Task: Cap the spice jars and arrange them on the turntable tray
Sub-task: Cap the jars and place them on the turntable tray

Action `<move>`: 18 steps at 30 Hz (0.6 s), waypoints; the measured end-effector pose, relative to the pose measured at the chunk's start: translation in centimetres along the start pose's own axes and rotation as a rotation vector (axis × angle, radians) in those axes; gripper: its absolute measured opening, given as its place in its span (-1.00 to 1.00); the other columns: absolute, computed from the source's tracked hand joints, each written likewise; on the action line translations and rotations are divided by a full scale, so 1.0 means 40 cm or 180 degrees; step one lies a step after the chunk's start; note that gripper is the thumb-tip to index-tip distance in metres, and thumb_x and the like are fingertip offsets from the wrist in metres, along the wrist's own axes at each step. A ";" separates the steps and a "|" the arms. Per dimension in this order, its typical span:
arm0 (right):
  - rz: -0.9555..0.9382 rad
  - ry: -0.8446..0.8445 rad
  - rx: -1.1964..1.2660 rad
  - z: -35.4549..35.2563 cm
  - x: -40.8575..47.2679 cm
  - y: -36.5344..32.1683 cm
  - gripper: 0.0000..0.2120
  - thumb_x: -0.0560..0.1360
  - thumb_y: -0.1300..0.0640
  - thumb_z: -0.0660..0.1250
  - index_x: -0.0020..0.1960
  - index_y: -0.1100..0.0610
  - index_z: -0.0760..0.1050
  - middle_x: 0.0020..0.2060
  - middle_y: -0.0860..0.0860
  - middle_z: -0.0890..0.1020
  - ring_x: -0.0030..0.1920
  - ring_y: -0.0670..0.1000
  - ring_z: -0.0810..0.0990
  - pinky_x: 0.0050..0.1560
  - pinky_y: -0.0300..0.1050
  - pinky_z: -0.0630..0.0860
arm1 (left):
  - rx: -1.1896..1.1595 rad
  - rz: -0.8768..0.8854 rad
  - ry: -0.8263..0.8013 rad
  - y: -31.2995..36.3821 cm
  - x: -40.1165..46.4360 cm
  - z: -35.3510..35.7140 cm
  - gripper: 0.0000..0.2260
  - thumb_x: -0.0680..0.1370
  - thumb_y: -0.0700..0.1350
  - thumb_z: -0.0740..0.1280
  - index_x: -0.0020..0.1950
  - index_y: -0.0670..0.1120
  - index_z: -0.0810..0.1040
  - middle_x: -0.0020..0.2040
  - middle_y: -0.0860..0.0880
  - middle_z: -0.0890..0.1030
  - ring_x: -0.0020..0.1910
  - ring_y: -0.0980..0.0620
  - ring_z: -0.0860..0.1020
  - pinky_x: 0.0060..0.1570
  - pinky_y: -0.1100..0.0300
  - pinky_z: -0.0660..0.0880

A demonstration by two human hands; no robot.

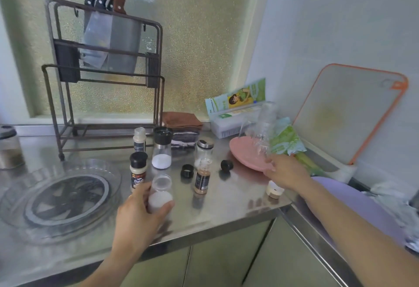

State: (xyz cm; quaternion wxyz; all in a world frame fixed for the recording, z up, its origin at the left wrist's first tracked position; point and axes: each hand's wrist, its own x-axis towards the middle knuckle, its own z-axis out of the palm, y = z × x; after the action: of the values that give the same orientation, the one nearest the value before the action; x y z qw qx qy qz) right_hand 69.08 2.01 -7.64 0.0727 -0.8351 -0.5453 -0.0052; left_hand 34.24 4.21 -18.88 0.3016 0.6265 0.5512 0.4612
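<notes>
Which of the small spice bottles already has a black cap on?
The bottle with the white powder, standing beside the clear turntable tray. The brown spice bottle and the pale one at the back carry no black cap.

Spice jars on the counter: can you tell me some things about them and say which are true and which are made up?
1. The left hand holds an uncapped jar of white powder. True.
2. Jars already stand on the turntable tray. False: it holds none.
3. Two loose black caps lie on the counter. True.
4. The right hand holds a knife. False: it reaches by the pink plate; the knives are in the rack.
</notes>
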 end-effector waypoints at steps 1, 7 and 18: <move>0.0004 -0.0079 -0.0117 0.026 -0.006 0.016 -0.57 0.54 -0.01 0.34 0.38 0.04 0.49 0.29 0.09 0.60 0.27 0.16 0.56 0.19 -0.02 0.53 | 0.0011 -0.0018 -0.0009 0.004 0.001 0.004 -0.56 0.38 0.01 0.62 0.19 0.09 0.56 -0.02 0.16 0.72 0.00 0.03 0.70 0.13 -0.04 0.62; 0.0009 -0.0376 -0.0387 0.135 -0.027 0.055 -0.52 0.58 0.00 0.25 0.48 0.02 0.35 0.32 0.15 0.49 0.31 0.19 0.51 0.25 0.02 0.48 | 0.0057 0.0034 -0.0048 0.020 -0.004 0.012 -0.52 0.42 -0.02 0.60 0.29 0.01 0.55 0.00 0.09 0.70 -0.01 0.02 0.69 0.11 0.05 0.59; -0.0820 0.0844 0.1040 0.000 -0.104 -0.164 -0.61 0.39 0.09 0.53 0.16 -0.03 0.50 0.12 -0.03 0.56 0.14 0.07 0.54 0.08 0.03 0.50 | -0.0066 0.0010 -0.0134 0.012 -0.004 0.006 -0.50 0.41 -0.02 0.61 0.28 0.03 0.53 0.05 0.15 0.71 0.04 0.14 0.68 0.15 0.08 0.63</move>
State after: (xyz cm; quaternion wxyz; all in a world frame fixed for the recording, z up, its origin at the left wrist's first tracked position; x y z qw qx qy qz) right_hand 61.42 0.81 -7.24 0.2765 -0.7278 -0.6265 -0.0358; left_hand 34.67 3.98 -18.60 0.3188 0.6338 0.5389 0.4541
